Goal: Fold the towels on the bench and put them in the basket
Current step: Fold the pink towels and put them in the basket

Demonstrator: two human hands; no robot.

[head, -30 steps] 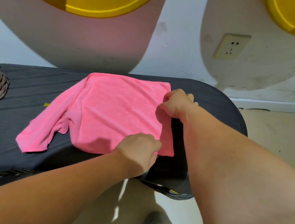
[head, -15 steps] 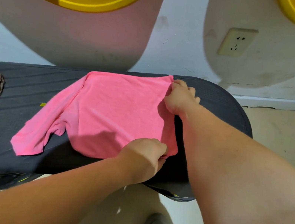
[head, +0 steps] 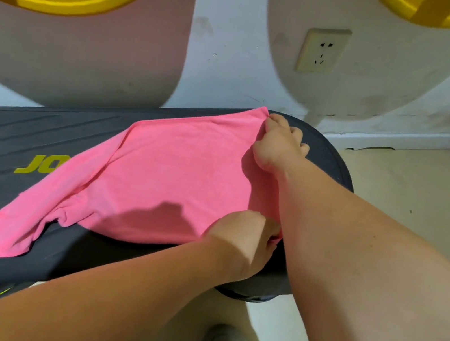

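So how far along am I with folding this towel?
Done: nothing finished shows; the pink towel lies spread on the bench, its left end rumpled. In hand: the right hand pinches the far right corner, the left hand the near one. Left: fold it and put it in the basket, which is out of view.

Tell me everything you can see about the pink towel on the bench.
The towel is bright pink, soft and fuzzy like terry or microfibre cloth. It lies mostly flat on the dark bench, its left side rumpled, with a narrow flap trailing toward the near left edge. It covers part of the yellow lettering on the bench. The right hand pinches its far right corner, and the left hand grips its near right corner.
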